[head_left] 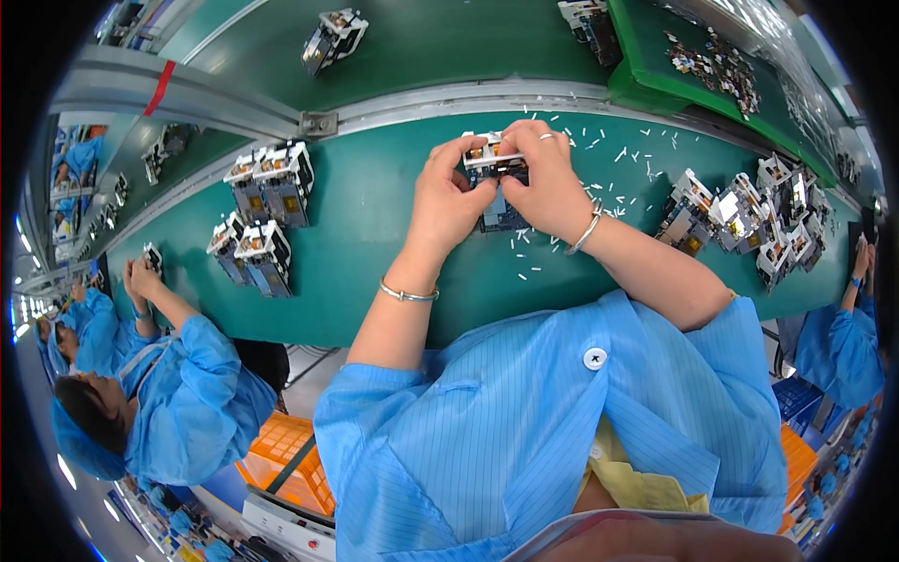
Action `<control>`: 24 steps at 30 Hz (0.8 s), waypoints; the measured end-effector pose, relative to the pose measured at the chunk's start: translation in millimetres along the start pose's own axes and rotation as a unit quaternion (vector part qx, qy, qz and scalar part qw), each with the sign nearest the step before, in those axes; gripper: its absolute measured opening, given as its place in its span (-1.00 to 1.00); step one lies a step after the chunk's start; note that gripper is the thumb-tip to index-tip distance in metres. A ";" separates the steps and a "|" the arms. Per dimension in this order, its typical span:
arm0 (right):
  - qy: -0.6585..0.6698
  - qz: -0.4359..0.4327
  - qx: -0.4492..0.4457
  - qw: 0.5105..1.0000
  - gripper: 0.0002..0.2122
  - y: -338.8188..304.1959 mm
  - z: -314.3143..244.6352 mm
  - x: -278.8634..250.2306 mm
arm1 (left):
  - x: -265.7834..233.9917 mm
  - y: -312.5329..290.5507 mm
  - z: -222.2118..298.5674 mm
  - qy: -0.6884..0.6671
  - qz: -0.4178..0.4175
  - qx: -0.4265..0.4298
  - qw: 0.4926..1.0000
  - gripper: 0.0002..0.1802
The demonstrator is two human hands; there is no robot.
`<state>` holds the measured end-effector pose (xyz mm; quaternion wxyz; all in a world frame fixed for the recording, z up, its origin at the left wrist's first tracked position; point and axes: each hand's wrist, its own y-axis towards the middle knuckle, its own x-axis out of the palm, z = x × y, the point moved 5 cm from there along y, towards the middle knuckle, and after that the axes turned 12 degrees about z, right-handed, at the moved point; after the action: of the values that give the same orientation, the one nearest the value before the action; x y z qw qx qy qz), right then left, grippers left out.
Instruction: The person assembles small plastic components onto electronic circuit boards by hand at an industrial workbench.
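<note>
Between my two hands is a circuit board assembly (498,218) with a white plastic frame at its far end, over the green work table. My left hand (448,195) closes on its left side, thumb and fingers pinching the white frame. My right hand (548,183) grips the right side the same way, with the thumb near the middle of the part. The fingers hide much of the assembly, so fine contact cannot be made out. Small white strips (613,199) lie scattered on the table beside and beyond my right hand.
Several similar assemblies stand grouped on the left (272,192), and more are piled on the right (749,220). Beyond a metal rail runs a green belt (449,47) carrying other assemblies. A green tray (646,89) with small parts sits far right. Co-workers (178,393) flank me.
</note>
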<state>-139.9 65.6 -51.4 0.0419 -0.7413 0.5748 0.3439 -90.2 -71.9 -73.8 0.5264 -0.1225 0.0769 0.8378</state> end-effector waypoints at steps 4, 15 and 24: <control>0.048 -0.048 -0.036 0.997 -0.62 -0.3 7.1 -13.2 | 2.4 -1.7 -11.6 -0.021 -0.018 0.023 0.999 -0.46; -0.252 0.246 -0.057 0.934 -0.87 120.9 97.1 -194.0 | 32.9 130.4 40.2 -0.167 0.017 -0.033 0.985 -0.35; -0.465 0.106 0.063 0.877 -0.83 158.2 109.1 -184.2 | 50.7 195.4 41.3 0.369 0.293 0.405 0.783 -0.49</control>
<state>-348.5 214.0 21.2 0.3149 -0.4265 0.5845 0.6143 -292.4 -102.3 -48.7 0.1876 -0.1697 0.6301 0.7342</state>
